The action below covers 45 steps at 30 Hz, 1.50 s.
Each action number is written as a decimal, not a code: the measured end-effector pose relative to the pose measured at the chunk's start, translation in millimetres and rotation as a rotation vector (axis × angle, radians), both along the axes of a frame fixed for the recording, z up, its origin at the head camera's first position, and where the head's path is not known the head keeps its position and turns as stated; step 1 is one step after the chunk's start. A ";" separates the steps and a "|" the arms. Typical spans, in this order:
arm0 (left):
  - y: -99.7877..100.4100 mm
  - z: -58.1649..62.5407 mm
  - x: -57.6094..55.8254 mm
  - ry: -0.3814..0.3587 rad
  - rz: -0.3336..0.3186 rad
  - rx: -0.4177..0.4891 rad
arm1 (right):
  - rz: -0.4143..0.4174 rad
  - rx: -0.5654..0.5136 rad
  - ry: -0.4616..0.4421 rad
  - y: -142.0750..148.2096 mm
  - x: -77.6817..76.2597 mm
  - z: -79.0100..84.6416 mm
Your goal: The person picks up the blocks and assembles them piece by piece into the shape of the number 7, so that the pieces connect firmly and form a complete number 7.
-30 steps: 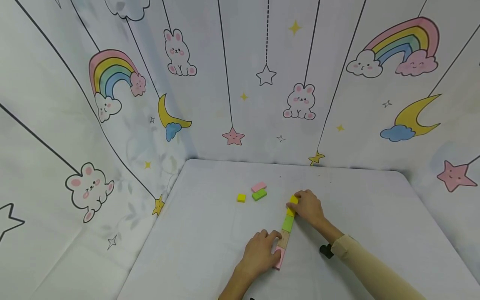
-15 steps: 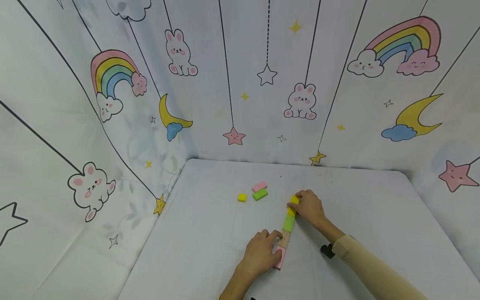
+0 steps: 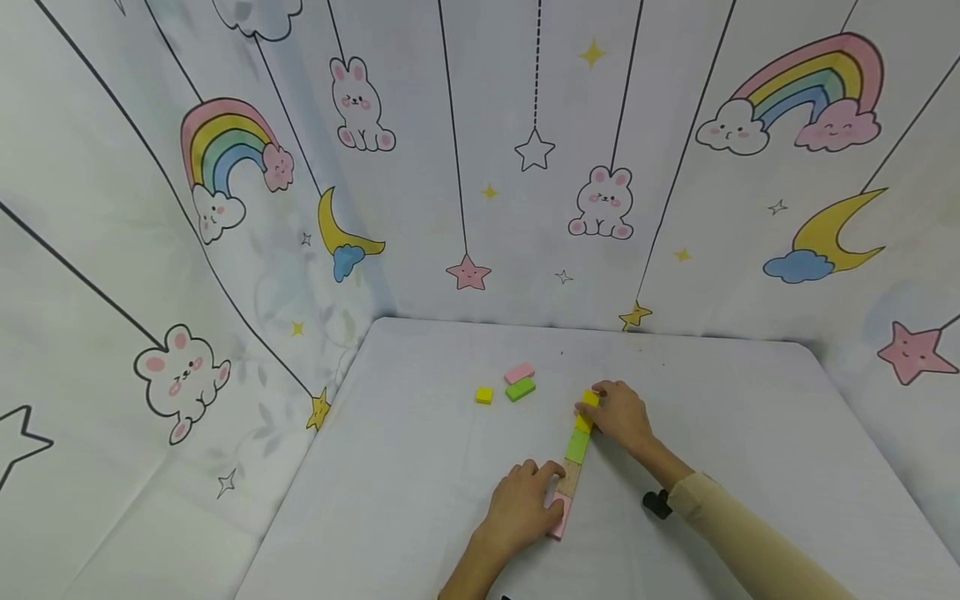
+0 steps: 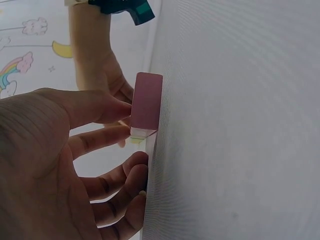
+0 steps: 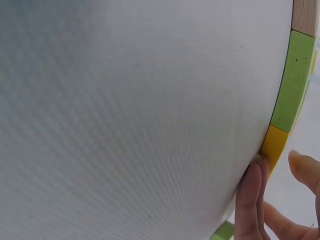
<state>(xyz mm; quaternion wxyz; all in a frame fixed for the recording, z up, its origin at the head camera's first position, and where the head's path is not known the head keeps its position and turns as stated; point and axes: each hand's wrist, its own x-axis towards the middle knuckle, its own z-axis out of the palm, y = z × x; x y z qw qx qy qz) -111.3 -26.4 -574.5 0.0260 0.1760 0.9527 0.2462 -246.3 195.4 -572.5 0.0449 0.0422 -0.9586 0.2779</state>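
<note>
A row of blocks lies end to end on the white table: pink point(image 3: 559, 521), bare wood point(image 3: 568, 477), green point(image 3: 577, 447) and yellow point(image 3: 591, 400), from near to far. My left hand point(image 3: 519, 508) rests its thumb on the pink block and its index fingertip on the wooden one. The left wrist view shows thumb and finger along the pink block's point(image 4: 147, 102) upper side, the other fingers loosely bent. With thumb and fingers, my right hand point(image 3: 624, 414) holds the yellow block point(image 5: 274, 144); two fingers press its side, partly covering it in the right wrist view.
Left of the row lie a loose yellow block point(image 3: 484, 396), a green block point(image 3: 521, 389) and a pink block point(image 3: 519, 372). A black device point(image 3: 657, 504) sits by the right cuff. A printed cloth wall point(image 3: 510, 225) rises behind the table point(image 3: 420, 467).
Both hands and the blocks keep their places. The head view shifts only very slightly.
</note>
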 end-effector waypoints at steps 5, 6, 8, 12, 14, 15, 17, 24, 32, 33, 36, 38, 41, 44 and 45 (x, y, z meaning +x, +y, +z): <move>-0.8 -2.3 -0.6 0.002 0.006 -0.004 | 0.001 -0.014 0.005 0.4 0.6 3.3; -0.9 -2.7 -0.9 0.004 0.007 -0.003 | -0.004 -0.016 0.005 0.6 0.3 3.9; -1.2 -3.6 -1.3 0.005 0.007 -0.001 | -0.011 -0.019 0.010 2.0 -0.4 5.4; -1.5 -3.9 -1.9 0.004 0.005 0.002 | -0.016 -0.016 0.037 6.9 -1.6 9.8; -1.7 -3.7 -1.9 0.003 0.005 0.002 | -0.010 -0.012 0.067 10.4 -2.6 13.0; -1.8 -3.6 -1.9 0.003 0.005 0.003 | -0.009 -0.012 0.081 12.3 -3.1 14.7; -1.9 -3.4 -1.9 0.003 0.004 0.004 | -0.009 -0.014 0.108 17.0 -5.5 17.3; -2.4 -1.9 -1.2 0.000 0.001 0.007 | -0.010 -0.011 0.118 37.3 -15.3 14.8; -2.8 -0.5 -0.3 0.004 -0.003 0.006 | 0.076 0.002 0.050 52.5 -22.2 11.9; -2.8 -0.3 -0.2 0.004 -0.004 0.006 | 0.091 -0.003 0.037 53.7 -22.6 11.9; -2.8 -0.2 -0.1 0.005 -0.005 0.006 | 0.145 -0.002 0.006 56.3 -24.8 10.9; -2.9 -0.6 -0.1 0.002 -0.006 0.008 | 0.174 0.002 -0.001 57.1 -26.0 10.3; -2.9 -0.8 -0.2 0.000 -0.007 0.014 | 0.194 0.020 0.011 58.0 -27.7 9.6; -2.8 -0.8 0.0 -0.002 -0.005 0.016 | 0.192 0.034 0.015 58.2 -28.8 9.6; -2.8 -0.7 0.0 -0.002 -0.005 0.017 | 0.186 0.036 0.009 58.4 -28.9 9.8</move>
